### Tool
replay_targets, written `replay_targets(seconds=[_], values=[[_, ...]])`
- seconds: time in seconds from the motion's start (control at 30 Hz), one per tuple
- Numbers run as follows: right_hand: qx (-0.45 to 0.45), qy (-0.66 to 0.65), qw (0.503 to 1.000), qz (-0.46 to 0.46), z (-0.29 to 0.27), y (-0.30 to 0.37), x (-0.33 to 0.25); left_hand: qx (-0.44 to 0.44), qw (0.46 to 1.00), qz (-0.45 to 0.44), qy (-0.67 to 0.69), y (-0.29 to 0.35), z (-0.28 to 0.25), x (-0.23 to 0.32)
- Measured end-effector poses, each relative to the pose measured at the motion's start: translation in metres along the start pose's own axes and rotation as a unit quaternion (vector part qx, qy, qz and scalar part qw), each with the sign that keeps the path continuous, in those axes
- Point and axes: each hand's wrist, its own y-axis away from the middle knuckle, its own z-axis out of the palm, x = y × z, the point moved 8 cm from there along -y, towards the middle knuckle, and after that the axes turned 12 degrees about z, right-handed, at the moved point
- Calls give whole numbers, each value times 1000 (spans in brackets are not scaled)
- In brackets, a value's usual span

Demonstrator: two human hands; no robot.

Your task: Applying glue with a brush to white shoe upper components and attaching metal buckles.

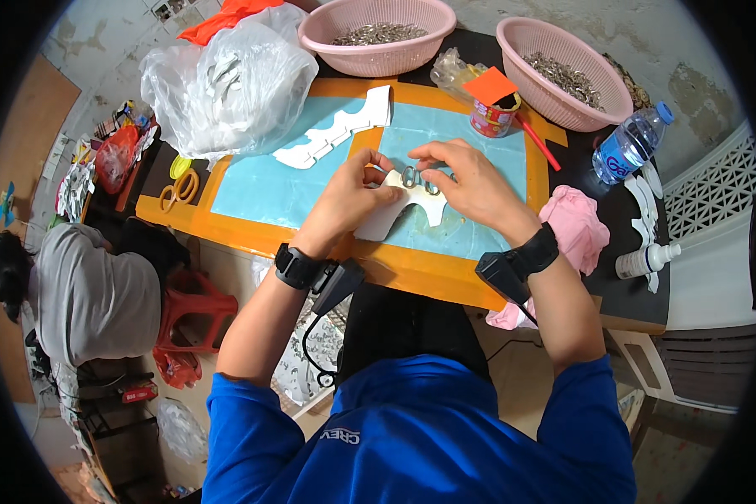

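Observation:
Over the front middle of the blue mat point(269, 197), my left hand point(351, 195) grips a white cut-out piece point(433, 208) with curved edges, thumb on top of it. Two silver metal rings point(409, 177), perhaps buckles, show at the upper edge of this piece. My right hand point(476, 183) is bent over them from the right, fingers curled and closed at the ring nearer to it. Its fingertips partly cover that ring. Further back on the mat lies an overlapping row of similar white pieces point(336, 139).
Two pink baskets point(378, 60) of small metal parts stand at the back. A bulging clear plastic bag point(227, 92) is back left, scissors point(179, 191) at left. A tin point(494, 116), red pen point(538, 143), water bottle point(630, 144) and pink cloth point(573, 227) are at right. Someone sits at far left.

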Motion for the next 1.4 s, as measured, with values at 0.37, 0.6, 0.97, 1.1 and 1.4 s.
replay_targets(seconds=[0.37, 0.6, 0.97, 1.1, 1.4], values=[[-2, 13, 1000, -2, 4, 0, -1, 22, 993, 67, -95, 1, -2, 6], [-2, -5, 999, 39, 2, 2, -4, 42, 994, 76, -70, 3, -3, 7], [2, -24, 999, 33, 1, 3, -9, 61, 996, 64, -4, 4, 0, 0], [16, -13, 1000, -7, 1, 3, -9, 70, 995, 69, 24, 3, 2, -4], [15, -27, 999, -18, 2, 0, -5, 105, 990, 63, 71, 5, 6, -7]])
